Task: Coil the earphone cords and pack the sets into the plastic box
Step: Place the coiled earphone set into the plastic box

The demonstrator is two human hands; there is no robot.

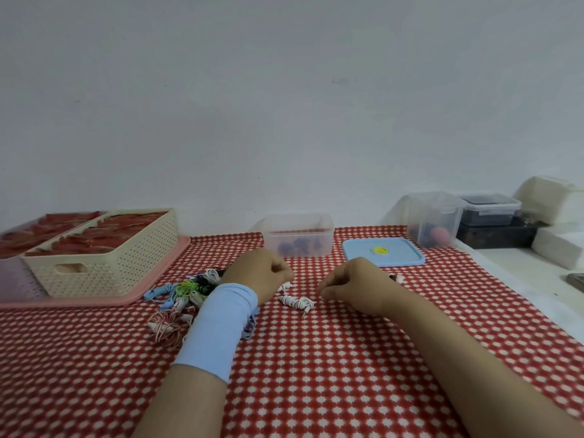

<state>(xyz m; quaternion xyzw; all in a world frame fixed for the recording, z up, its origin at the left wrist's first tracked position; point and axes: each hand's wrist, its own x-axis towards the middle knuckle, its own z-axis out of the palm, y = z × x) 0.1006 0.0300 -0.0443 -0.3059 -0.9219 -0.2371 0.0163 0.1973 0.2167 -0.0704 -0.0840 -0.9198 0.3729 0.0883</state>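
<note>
As centre-frame earphone set (297, 301) looks light & limp, best pinched mid-coil; L hand (262, 273) pinches its cord, R hand (357, 286): grip unclear.

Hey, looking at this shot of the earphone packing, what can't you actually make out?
Head view:
- left hand and right hand: fingertips hidden behind the hands' own backs, so any grip on the white earphone set is unclear.
- plastic box: contents blurred through its frosted wall.
- earphone pile: partly behind the wristband.
</note>
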